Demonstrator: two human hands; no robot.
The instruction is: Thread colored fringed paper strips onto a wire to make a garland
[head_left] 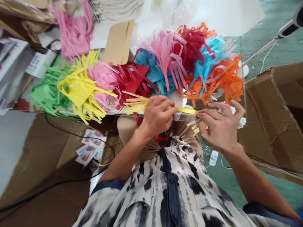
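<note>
The yellow paper fringe (pixel 187 110) runs left to right from the left hand (pixel 159 114), closed around it, to the right hand (pixel 218 122), pinching it too

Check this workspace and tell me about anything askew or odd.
At the lower left, the printed cards look untidy: they overlap at different angles, and a black cord crosses them in this view. The yellow strip between the left hand and right hand looks fairly straight.
</note>
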